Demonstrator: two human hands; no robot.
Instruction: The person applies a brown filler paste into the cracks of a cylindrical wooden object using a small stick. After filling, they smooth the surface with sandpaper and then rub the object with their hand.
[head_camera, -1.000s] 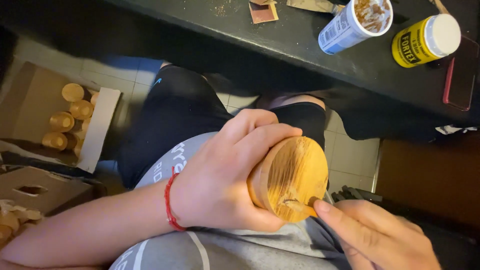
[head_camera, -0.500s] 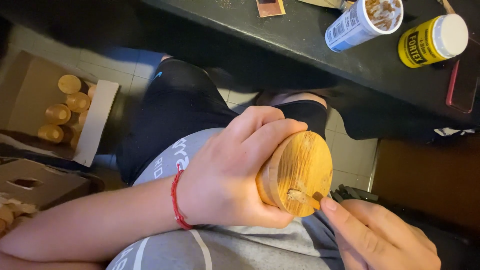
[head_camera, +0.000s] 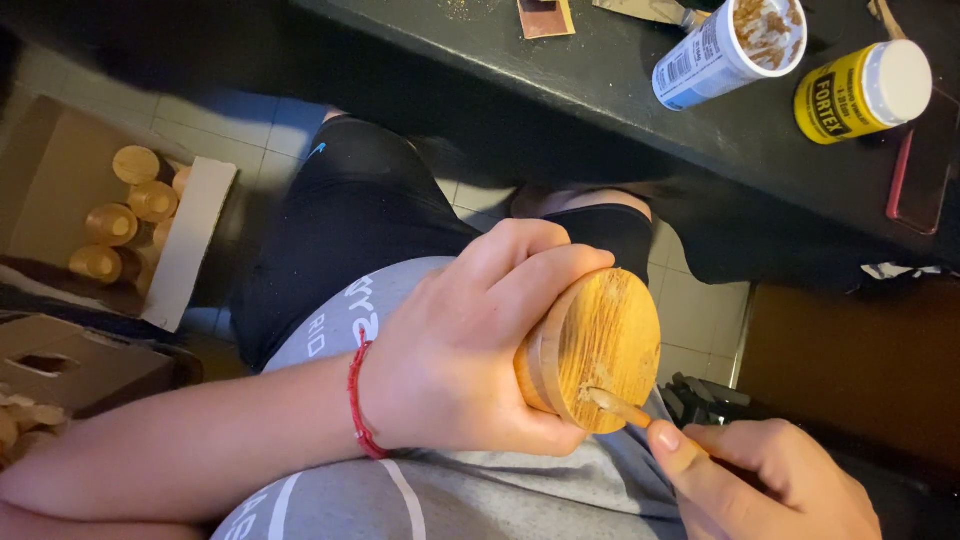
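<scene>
While seated at a black worktop (head_camera: 560, 70), one person holds one round wooden piece (head_camera: 592, 350) over the lap.

Hands, two:
- Left hand (head_camera: 470, 350): clenched around the side of the round wooden piece, fingers over its upper rim, thumb under it. One red cord bracelet (head_camera: 356, 400) sits on the wrist.
- Right hand (head_camera: 760, 480): pinched on one thin wooden stick (head_camera: 625, 408), forefinger laid along it. The stick's tip touches the lower part of the piece's flat grained face.

Round wooden piece, one: light golden wood, flat circular end turned towards the camera, held above grey shorts (head_camera: 480, 500) with white stripes, below the worktop's edge.

Containers on the worktop, two, upper right:
- One white cylindrical tub (head_camera: 715, 50), open, lying tilted, brownish paste inside, blue band and printed label on its side.
- One yellow cylindrical jar (head_camera: 860, 90), white lid, lying on its side just beside the tub, black lettering on the label.

Other worktop items: one small brown square (head_camera: 545, 15) of what looks like sandpaper at the top edge; one dark flat phone-like slab with a red edge (head_camera: 915, 170) at far right.

Boxes on the tiled floor, left:
- One open cardboard box (head_camera: 190, 240) holding at least four similar round wooden pieces (head_camera: 135, 165), ends up.
- One closed brown carton (head_camera: 70, 360) below it, with an oval hand slot.
</scene>
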